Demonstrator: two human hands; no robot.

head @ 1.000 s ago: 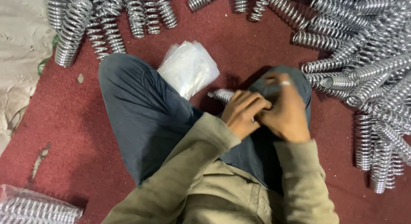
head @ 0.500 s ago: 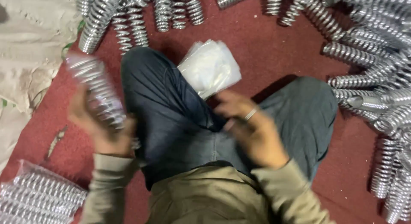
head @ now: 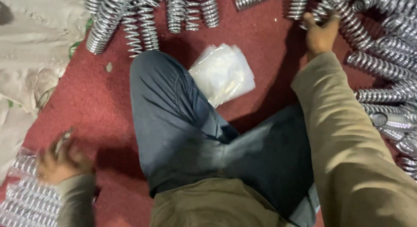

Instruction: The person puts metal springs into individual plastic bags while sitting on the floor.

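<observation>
Seated person, seen from above, cross-legged on a dark red floor (head: 108, 105). Nearest, at lower left, the left hand (head: 61, 159) is blurred, its fingers spread loosely over a pile of bagged springs (head: 26, 201); whether it grips one cannot be told, and their number is too blurred to count. Between the knees lies one stack of clear plastic bags (head: 222, 73), flat and glossy. Farther, at upper right, the right hand (head: 320, 32) reaches out with arm extended, fingers and thumb parted and resting on one bright steel coil spring (head: 347, 16) at the edge of the right-hand heap (head: 386, 70). That heap holds well over a dozen bare springs, each a long, chromed, tightly wound helix. Farthest, along the top edge, roughly eight more springs (head: 143, 14) lie side by side. A crumpled pale cloth (head: 34, 49) covers the upper left.
</observation>
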